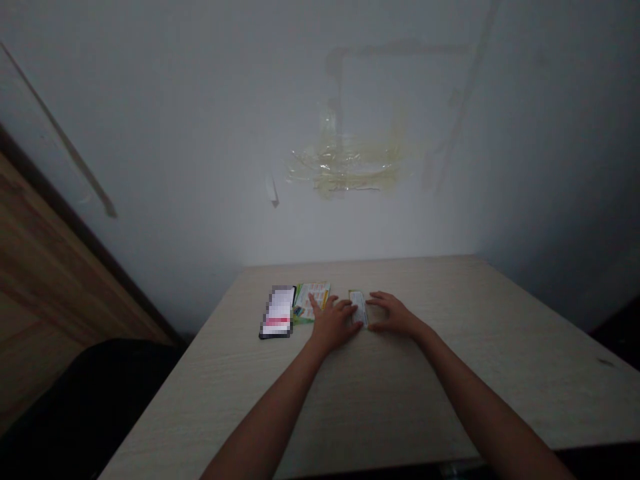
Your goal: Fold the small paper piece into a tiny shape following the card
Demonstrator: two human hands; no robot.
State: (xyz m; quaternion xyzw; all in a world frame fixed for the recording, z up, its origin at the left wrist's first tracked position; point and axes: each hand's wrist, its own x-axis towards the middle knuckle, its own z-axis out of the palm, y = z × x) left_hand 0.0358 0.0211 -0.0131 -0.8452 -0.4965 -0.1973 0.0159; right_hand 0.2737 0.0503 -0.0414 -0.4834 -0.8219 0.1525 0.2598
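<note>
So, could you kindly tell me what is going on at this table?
A person has both bare hands at a small printed paper lying on the table. The left hand is at its left edge, the right hand at its right; firm contact is hard to tell. A colourful leaflet lies partly behind the left hand, with a phone beside it.

We see a pale wood-grained table (345, 400), a white leaflet (305, 298) edged green and yellow, a whitish card (359, 303), a black-rimmed phone (279, 310), yellowish tape (350, 167).
</note>
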